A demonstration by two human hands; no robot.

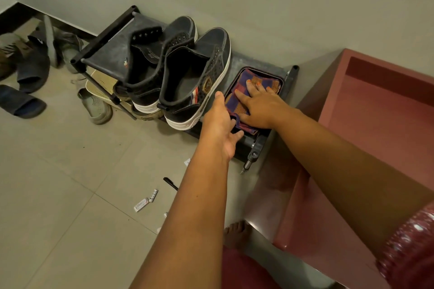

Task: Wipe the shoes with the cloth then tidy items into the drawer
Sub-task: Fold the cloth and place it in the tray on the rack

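Two black sneakers with white soles, one (145, 70) beside the other (195, 82), stand on top of a low black shoe rack (105, 54). Right of them, a purple and orange checked cloth (253, 75) lies in a shallow black tray (258, 69) on the rack's end. My right hand (258, 105) rests flat on the cloth with its fingers spread. My left hand (220, 124) pinches the cloth's near left edge between thumb and fingers, close to the nearer sneaker's heel.
An open reddish-brown drawer (375, 112) juts out at the right. On the tiled floor lie a black pen (171, 183) and small white packets (142, 204). Sandals and slippers (30, 73) are scattered at the left and under the rack. My bare foot (237, 232) is below.
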